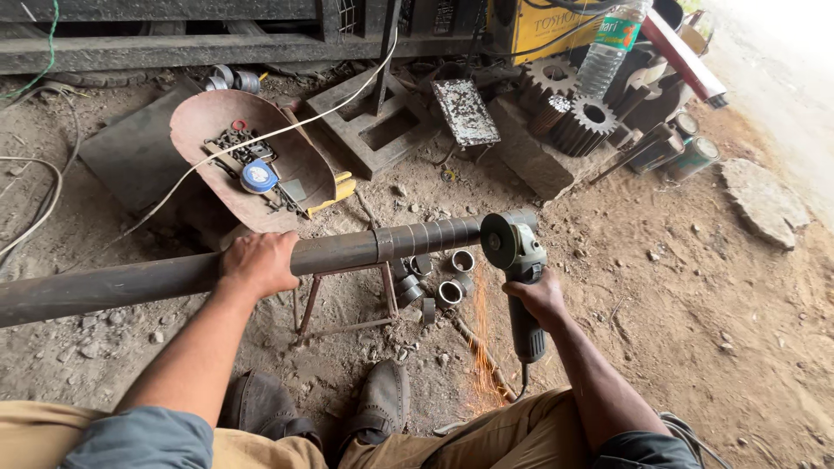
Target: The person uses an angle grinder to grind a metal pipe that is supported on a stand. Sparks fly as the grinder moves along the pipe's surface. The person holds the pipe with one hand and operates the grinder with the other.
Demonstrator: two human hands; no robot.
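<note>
A long rusty steel pipe [347, 252] lies across a small metal stand [343, 300], its right end marked with several cut lines. My left hand [258, 260] grips the pipe from above near its middle. My right hand [539, 295] holds the body of an angle grinder [519, 260], whose disc [498, 241] meets the pipe's right end. Orange sparks [482, 347] fall to the dirt below. Several short cut pipe rings [439, 282] lie on the ground under the pipe end.
My shoes [382, 399] rest on the dirt floor under the pipe. A rusty curved pan [252, 156] with a tape measure and small parts sits beyond. Gears [569, 113], a plastic bottle [608, 43], cans and a flat stone [764, 204] lie at right. A white cable [182, 178] runs across.
</note>
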